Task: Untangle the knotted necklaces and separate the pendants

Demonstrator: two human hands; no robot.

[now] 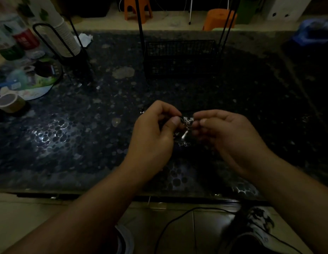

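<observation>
Two bare hands meet above the middle of a dark, pebble-patterned worktop (71,129) in dim light, working a small tangle of necklaces (186,125) held between them just above the surface. The left hand (155,131) curls its fingers and pinches the dark cord at the left edge of the tangle between thumb and forefinger; the right hand (227,136) pinches the right edge in the same way, fingers curled. A silver filigree pendant (188,121) shows between the two thumbs, a pale elongated pendant (184,135) hangs just below it, and a short run of silver chain (183,143) trails underneath; how the strands cross within the knot cannot be made out. Behind the hands, well apart from them, a black wire basket (179,55) stands at the far side of the worktop, with thin black rods rising beside it. On the far left a stack of paper cups (65,37) leans in a black wire holder, near bottles, a crumpled tissue (85,39), a round printed tray (36,83) of blurred clutter and a roll of brown tape (10,102). Orange plastic stools (219,19) stand on the floor beyond the worktop. A black cable (177,219) lies on the tiled floor at the near edge, beside a patterned shoe (258,222).
</observation>
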